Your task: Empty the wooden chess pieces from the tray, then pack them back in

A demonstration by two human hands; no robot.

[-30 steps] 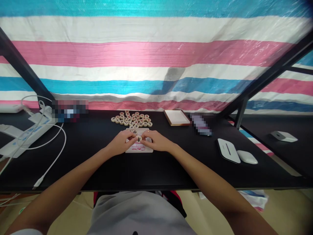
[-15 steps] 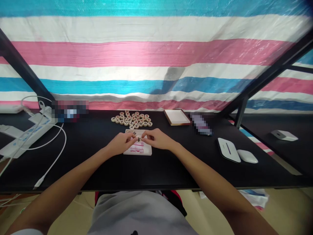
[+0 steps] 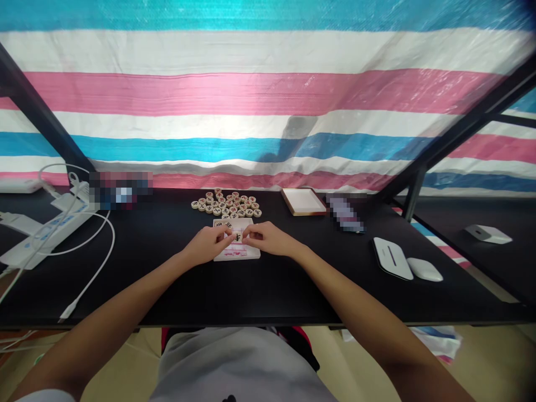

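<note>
A small white tray with pink grid lines (image 3: 243, 254) lies on the black table (image 3: 167, 279) in front of me. My left hand (image 3: 208, 244) and my right hand (image 3: 268, 238) meet over it, fingers pinched together. Between their fingertips sits a round wooden chess piece with a black mark (image 3: 237, 238). Another piece (image 3: 223, 224) rests at the tray's far left corner. Just beyond the tray lies a heap of several round chess pieces (image 3: 226, 204).
A shallow wooden box lid (image 3: 304, 201) sits at the back right of the pile. White power strips (image 3: 46, 231) and a white cable (image 3: 90, 279) lie at the left. A white flat device (image 3: 392, 258) and a mouse (image 3: 425, 269) are at the right. A striped tarp (image 3: 268, 95) hangs behind.
The tray has shifted a little under my hands. My fingers have stayed pinched around the marked piece over it.
</note>
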